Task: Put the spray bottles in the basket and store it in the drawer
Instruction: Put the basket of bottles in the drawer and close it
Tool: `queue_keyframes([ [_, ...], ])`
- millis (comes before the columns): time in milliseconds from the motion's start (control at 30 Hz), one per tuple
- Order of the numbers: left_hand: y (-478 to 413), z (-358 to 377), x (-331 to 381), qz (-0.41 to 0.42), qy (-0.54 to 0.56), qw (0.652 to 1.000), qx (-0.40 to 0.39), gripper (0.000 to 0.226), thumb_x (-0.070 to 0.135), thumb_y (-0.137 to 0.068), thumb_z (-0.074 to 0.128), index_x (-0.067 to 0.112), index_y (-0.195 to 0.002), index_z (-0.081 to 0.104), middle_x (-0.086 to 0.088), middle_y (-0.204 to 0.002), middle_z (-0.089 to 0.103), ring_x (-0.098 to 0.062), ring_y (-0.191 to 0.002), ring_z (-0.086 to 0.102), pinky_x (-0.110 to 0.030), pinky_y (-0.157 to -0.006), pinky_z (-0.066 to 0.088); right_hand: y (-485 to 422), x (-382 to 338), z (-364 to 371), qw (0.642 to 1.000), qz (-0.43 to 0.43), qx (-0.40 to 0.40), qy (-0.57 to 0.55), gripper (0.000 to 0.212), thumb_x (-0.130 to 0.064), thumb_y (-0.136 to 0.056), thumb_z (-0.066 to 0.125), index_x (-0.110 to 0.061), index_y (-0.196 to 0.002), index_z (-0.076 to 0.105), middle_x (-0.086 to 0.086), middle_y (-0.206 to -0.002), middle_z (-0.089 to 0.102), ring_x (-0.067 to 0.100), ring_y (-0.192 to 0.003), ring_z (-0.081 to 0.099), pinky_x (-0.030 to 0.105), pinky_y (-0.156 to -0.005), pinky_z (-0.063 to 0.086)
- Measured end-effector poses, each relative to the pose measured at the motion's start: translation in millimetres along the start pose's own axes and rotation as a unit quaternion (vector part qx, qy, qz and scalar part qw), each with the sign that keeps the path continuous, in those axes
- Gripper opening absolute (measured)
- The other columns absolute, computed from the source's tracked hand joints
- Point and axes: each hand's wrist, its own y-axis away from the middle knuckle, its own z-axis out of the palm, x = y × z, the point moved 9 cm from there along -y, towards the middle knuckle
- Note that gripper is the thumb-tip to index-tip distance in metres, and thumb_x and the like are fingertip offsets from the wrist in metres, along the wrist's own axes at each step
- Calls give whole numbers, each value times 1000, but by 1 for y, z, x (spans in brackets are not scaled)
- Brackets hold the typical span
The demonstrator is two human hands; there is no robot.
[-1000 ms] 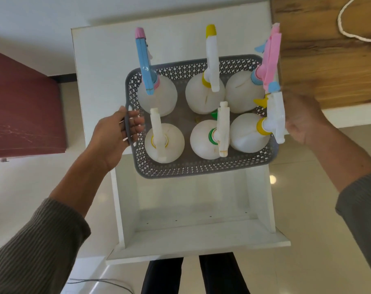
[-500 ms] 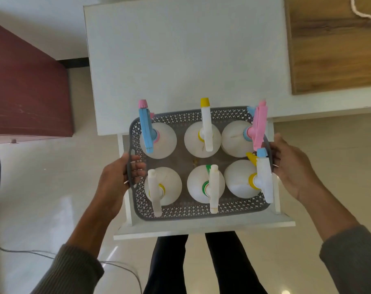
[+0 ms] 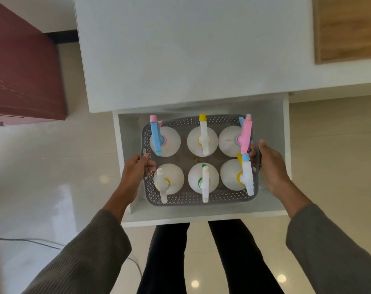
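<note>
A grey perforated basket [image 3: 188, 199] holds several white spray bottles [image 3: 203, 181] with blue, yellow, pink and white trigger heads. The basket sits down inside the open white drawer [image 3: 271, 124], within its walls. My left hand [image 3: 135, 168] grips the basket's left handle. On the opposite side, my right hand [image 3: 270, 164] holds the right rim, its fingers curled over the edge beside a pink-headed bottle [image 3: 233, 141].
The white cabinet top [image 3: 180, 49] juts out above the drawer's back. A wooden board [image 3: 348, 28] lies at the upper right, a dark red cabinet [image 3: 21, 71] stands at the left. My legs [image 3: 201, 255] stand right before the drawer front. A cable [image 3: 32, 241] crosses the floor.
Both hands have carried the basket off the cabinet top, toward me and down into the open drawer. The grip on both sides has stayed the same.
</note>
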Motion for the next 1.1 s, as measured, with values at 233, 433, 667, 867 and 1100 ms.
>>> queue_keyframes([
  [233, -54, 21, -22, -14, 8, 1000, -6, 20, 22, -104, 44, 16, -94, 60, -6, -84, 70, -17, -75, 66, -30, -75, 51, -53, 28, 15, 999, 11, 37, 6, 39, -41, -101, 43, -13, -85, 65, 9, -86, 68, 19, -74, 65, 25, -67, 53],
  [433, -90, 37, -35, -24, 15, 1000, -2, 16, 19, -103, 45, 10, -106, 58, -5, -85, 70, -16, -76, 67, -28, -73, 50, -89, 32, 23, 997, 5, 66, 29, 40, -40, -102, 42, -19, -76, 63, -3, -68, 64, 8, -61, 59, 6, -42, 42],
  [667, -113, 50, -48, -43, 31, 999, -8, 15, 18, -102, 48, 8, -108, 58, -7, -87, 70, -19, -80, 68, -30, -78, 52, -114, 45, 25, 997, 1, 76, 19, 40, -39, -102, 42, -12, -83, 66, 1, -70, 65, 7, -57, 60, 7, -43, 42],
  [867, -125, 55, -57, -48, 35, 998, -2, 18, 18, -101, 49, 7, -112, 58, -8, -92, 71, -19, -83, 68, -33, -86, 53, -128, 54, 26, 997, 6, 73, 29, 41, -36, -102, 43, -17, -73, 64, 3, -70, 64, 1, -50, 60, 7, -43, 42],
  [1100, -134, 57, -57, -46, 37, 998, 10, 14, 16, -100, 50, 9, -110, 58, -7, -93, 70, -19, -84, 67, -27, -78, 51, -140, 55, 33, 998, 5, 63, 24, 42, -39, -103, 41, -19, -75, 65, -1, -68, 63, 6, -58, 60, 7, -44, 43],
])
